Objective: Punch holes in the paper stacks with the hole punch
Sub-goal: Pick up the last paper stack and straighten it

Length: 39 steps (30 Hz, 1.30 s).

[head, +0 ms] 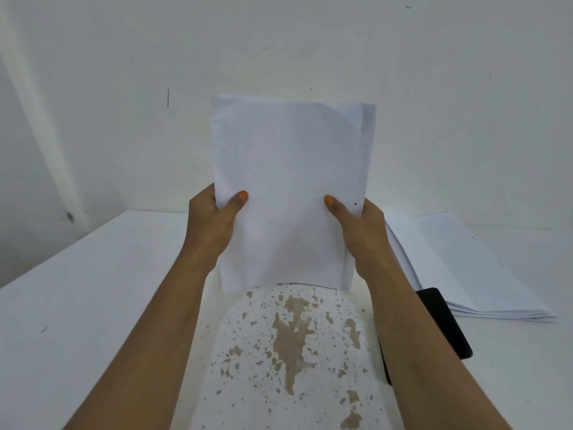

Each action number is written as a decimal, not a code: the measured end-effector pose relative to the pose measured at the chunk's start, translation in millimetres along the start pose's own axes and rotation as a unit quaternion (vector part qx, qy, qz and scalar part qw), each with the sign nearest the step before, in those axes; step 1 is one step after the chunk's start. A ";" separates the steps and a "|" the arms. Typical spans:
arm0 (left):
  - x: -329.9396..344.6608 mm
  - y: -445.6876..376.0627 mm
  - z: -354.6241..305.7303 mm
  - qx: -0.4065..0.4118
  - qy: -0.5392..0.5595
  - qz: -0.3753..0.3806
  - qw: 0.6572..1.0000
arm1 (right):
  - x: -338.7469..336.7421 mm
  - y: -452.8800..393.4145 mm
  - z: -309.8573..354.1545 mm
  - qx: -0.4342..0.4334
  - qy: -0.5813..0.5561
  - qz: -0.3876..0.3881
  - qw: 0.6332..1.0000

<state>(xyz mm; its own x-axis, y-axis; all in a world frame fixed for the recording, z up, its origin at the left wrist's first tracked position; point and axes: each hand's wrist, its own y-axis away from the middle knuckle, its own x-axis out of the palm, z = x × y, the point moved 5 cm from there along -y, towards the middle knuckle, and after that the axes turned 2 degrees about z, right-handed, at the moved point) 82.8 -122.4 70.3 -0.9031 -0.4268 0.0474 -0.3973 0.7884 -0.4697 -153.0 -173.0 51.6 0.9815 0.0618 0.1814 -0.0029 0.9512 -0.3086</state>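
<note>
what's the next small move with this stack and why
Probably tap the stack down on the table to square it. The left hand and right hand grip its sides and hold it upright, bottom edge at the table, and the sheets at the top right corner look staggered. The black object, maybe the punch, lies to the right.

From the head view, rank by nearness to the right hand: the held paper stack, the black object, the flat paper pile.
1. Held paper stack, gripped by the right hand.
2. Black object, below, by the right forearm.
3. Flat paper pile, to the right; close to the black object's rank.
</note>
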 end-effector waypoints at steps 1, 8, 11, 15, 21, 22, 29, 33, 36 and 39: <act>1.3 -0.2 -4.5 0.009 -0.007 -0.002 1.000 | -0.3 -0.4 -2.5 0.008 0.007 -0.005 1.000; 3.9 1.0 -29.9 0.078 -0.152 -0.076 0.982 | 4.3 -0.1 -5.4 0.025 -0.072 -0.045 0.996; -0.9 0.2 -12.8 -0.013 -0.301 -0.112 0.947 | 1.8 1.6 -9.4 0.031 -0.090 -0.101 0.990; 2.0 7.4 18.2 -0.229 -0.239 -0.093 0.939 | 0.5 2.1 -15.5 0.041 -0.111 -0.163 0.979; 24.9 21.7 37.8 -0.355 0.004 -0.018 0.935 | 1.7 2.8 -30.8 0.099 -0.239 -0.201 0.945; 33.2 23.5 38.9 -0.361 0.060 0.027 0.930 | 4.3 3.8 -32.7 0.115 -0.264 -0.192 0.938; 28.5 11.0 22.8 -0.160 0.063 -0.025 0.985 | 13.9 7.8 -30.8 0.146 -0.305 -0.139 0.931; 0.8 2.8 22.2 -0.094 -0.022 -0.068 0.993 | -5.7 2.5 -22.4 0.117 -0.270 -0.187 0.937; -13.3 1.1 29.5 -0.103 -0.039 -0.087 0.990 | -20.6 -1.1 -18.4 0.082 -0.180 -0.205 0.958; -18.4 0.3 34.3 -0.101 -0.051 -0.101 0.988 | -27.4 -4.9 -15.3 0.059 -0.073 -0.182 0.979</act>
<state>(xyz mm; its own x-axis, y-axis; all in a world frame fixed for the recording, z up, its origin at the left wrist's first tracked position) 105.0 -129.5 39.0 -0.7856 -0.6181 0.0279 -0.6009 0.7513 -0.2729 -177.0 -184.0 33.9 0.8834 -0.2540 0.3938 0.3121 0.9458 -0.0901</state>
